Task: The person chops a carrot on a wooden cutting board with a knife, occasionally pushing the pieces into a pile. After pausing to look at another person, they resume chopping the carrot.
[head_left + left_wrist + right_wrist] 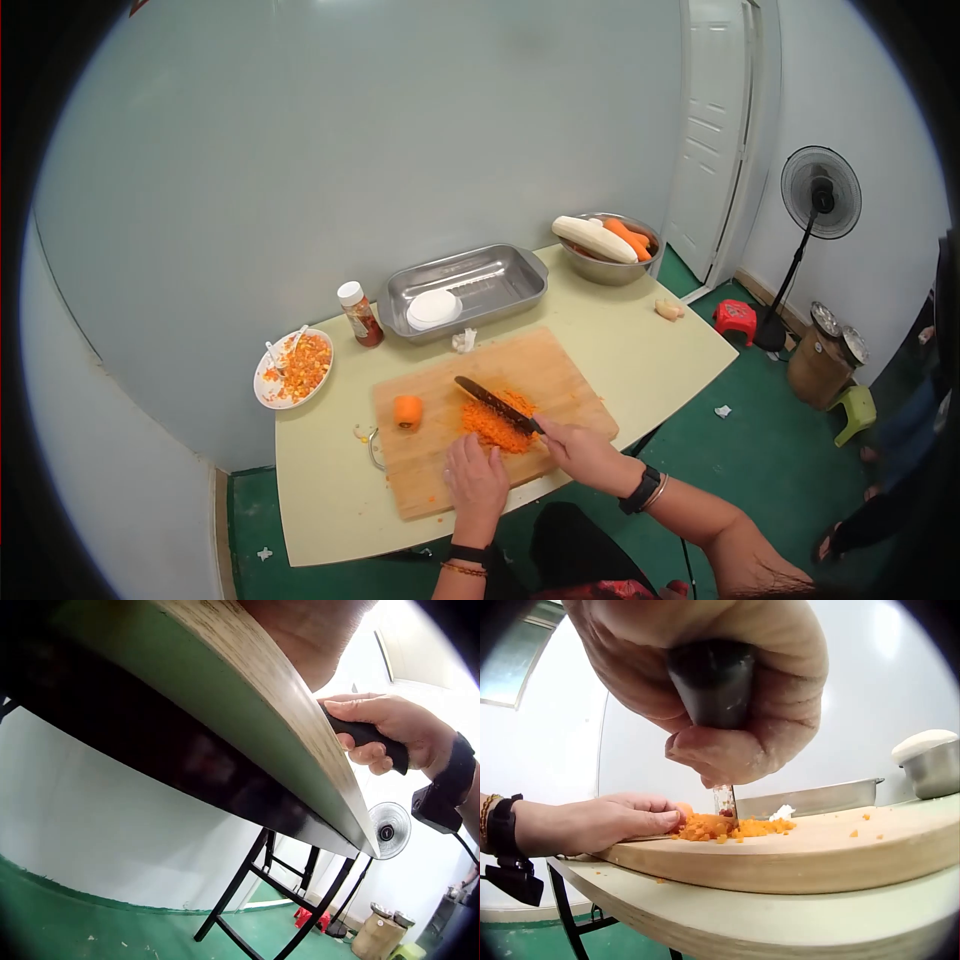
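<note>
A wooden cutting board point(560, 385) lies on the table with a heap of chopped carrot point(485, 428) near its middle. My right hand point(590, 458) grips the black handle of a knife point(490, 402), whose blade lies across the heap. In the right wrist view the fingers of the right hand point(727, 690) curl round the handle above the carrot bits point(705, 826). My left hand point(476, 482) rests flat on the board's near part beside the heap, fingers extended. A carrot piece point(407, 411) sits at the board's left.
Behind the board stand a metal tray point(500, 283) holding a white item point(434, 309), and a spice bottle point(361, 318). A plate of diced food point(300, 368) is at the left. A metal bowl point(610, 270) with peeled vegetables is back right; a ginger-like piece point(668, 310) lies nearby.
</note>
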Demonstrator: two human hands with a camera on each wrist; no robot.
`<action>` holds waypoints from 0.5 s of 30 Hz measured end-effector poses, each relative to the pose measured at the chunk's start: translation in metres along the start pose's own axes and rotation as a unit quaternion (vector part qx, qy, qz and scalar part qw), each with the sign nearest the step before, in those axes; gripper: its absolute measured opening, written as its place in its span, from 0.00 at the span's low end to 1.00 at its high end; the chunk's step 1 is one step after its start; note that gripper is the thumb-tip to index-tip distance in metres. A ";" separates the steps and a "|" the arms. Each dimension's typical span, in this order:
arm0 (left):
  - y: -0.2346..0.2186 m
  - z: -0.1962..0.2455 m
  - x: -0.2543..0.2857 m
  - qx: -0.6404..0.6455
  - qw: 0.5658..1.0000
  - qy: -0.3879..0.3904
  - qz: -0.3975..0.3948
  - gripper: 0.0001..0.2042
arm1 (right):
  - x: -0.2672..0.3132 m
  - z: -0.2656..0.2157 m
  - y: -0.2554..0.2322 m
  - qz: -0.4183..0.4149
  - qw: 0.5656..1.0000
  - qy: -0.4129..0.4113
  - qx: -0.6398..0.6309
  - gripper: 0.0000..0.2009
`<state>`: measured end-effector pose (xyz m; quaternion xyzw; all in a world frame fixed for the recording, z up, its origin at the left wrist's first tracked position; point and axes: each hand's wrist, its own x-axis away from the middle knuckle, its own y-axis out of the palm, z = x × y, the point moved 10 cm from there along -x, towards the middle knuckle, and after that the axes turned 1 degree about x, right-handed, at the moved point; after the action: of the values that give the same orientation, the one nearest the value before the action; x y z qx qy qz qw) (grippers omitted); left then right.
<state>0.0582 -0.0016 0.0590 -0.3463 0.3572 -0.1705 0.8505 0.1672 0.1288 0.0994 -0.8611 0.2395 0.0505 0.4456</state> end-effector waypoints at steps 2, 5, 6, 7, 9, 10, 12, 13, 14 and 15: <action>-0.001 0.001 -0.001 -0.001 1.000 -0.005 -0.016 0.20 | -0.006 0.000 -0.001 -0.007 1.000 0.001 -0.016 0.21; -0.003 0.002 -0.001 -0.016 1.000 -0.001 -0.021 0.18 | -0.010 -0.011 -0.012 0.032 0.999 -0.023 -0.016 0.21; -0.002 0.002 -0.001 -0.016 1.000 0.001 -0.017 0.18 | -0.009 -0.010 -0.008 0.024 0.999 -0.023 -0.005 0.21; -0.002 0.002 -0.001 -0.016 1.000 0.004 -0.012 0.18 | -0.008 -0.008 -0.004 0.017 1.000 -0.023 0.006 0.21; 0.000 0.003 0.000 -0.014 1.000 0.005 -0.015 0.17 | -0.006 -0.003 0.002 0.002 1.000 -0.014 0.015 0.21; -0.001 0.003 0.000 -0.013 1.000 0.003 -0.019 0.17 | -0.006 -0.002 0.004 -0.005 1.000 -0.007 0.014 0.21; -0.002 0.003 -0.003 -0.012 1.000 0.002 -0.018 0.16 | -0.009 -0.003 0.002 0.001 1.000 -0.008 0.004 0.21; -0.002 0.003 -0.002 -0.012 1.000 0.000 -0.018 0.16 | -0.009 -0.007 -0.002 0.010 1.000 -0.012 -0.006 0.21; -0.002 0.003 -0.001 -0.012 1.000 -0.003 -0.018 0.16 | -0.009 -0.009 -0.005 0.019 1.000 -0.017 -0.016 0.21; -0.003 0.004 -0.001 -0.011 1.000 0.001 -0.014 0.16 | -0.008 -0.009 -0.004 0.014 1.000 -0.016 -0.010 0.21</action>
<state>0.0600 -0.0012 0.0638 -0.3605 0.3554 -0.1791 0.8436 0.1613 0.1262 0.1104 -0.8614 0.2436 0.0731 0.4397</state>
